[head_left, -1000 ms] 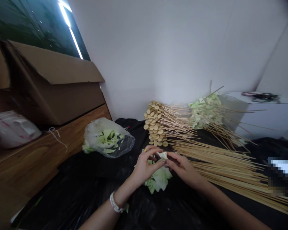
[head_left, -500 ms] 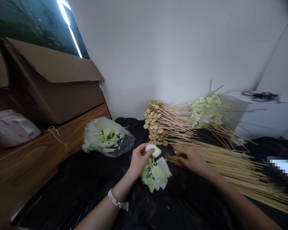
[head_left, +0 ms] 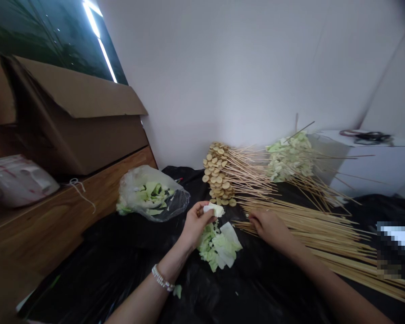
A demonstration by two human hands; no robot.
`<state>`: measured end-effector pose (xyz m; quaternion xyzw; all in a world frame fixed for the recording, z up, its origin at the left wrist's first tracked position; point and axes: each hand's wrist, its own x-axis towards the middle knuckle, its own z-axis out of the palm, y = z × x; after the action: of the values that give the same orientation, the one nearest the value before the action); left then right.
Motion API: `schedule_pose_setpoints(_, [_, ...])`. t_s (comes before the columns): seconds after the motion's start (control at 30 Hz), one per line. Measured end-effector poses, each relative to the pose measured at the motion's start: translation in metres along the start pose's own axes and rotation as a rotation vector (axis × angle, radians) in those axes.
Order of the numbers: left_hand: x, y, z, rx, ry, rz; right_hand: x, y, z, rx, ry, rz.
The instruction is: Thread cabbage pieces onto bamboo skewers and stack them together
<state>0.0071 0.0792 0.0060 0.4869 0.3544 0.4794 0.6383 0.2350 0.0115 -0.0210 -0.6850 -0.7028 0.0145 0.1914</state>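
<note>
My left hand [head_left: 196, 221] pinches a pale folded piece of cabbage leaf [head_left: 215, 209] between thumb and fingers. Just below it, a small pile of loose cabbage leaves [head_left: 222, 245] lies on the black plastic sheet [head_left: 121, 270]. My right hand [head_left: 268, 226] is closed over the near ends of the loose bamboo skewers [head_left: 310, 220], its fingertips pinched on a skewer whose pale tip barely shows. Beyond both hands rests a stack of skewers threaded with round, tan slices [head_left: 219, 173]. Skewered cabbage [head_left: 290, 155] is heaped at the back right.
On the left, a clear plastic bag [head_left: 151, 193] holds more cabbage leaves. An open cardboard box [head_left: 87, 135] and a whitish plastic package [head_left: 20, 180] stand on a wooden surface [head_left: 135, 162]. A white wall rises behind. Dark cables [head_left: 367, 136] lie on a white box at right.
The right hand's fingers have closed more tightly at the skewer ends. The cabbage piece in my left hand has turned slightly and shifted a little left.
</note>
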Motion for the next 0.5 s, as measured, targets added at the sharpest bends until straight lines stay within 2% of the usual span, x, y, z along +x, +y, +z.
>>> schedule_pose_setpoints(0.23, [0.001, -0.003, 0.0, -0.016, -0.046, -0.035, -0.008, -0.022, -0.009, -0.055, 0.173, -0.138])
schedule_pose_setpoints(0.37, [0.0, -0.006, 0.002, 0.01, -0.06, -0.019, -0.015, -0.035, -0.016, -0.009, 0.294, -0.291])
schedule_pose_setpoints(0.5, [-0.001, -0.009, 0.003, 0.057, -0.079, 0.025, -0.021, -0.044, -0.015, -0.15, 0.293, -0.388])
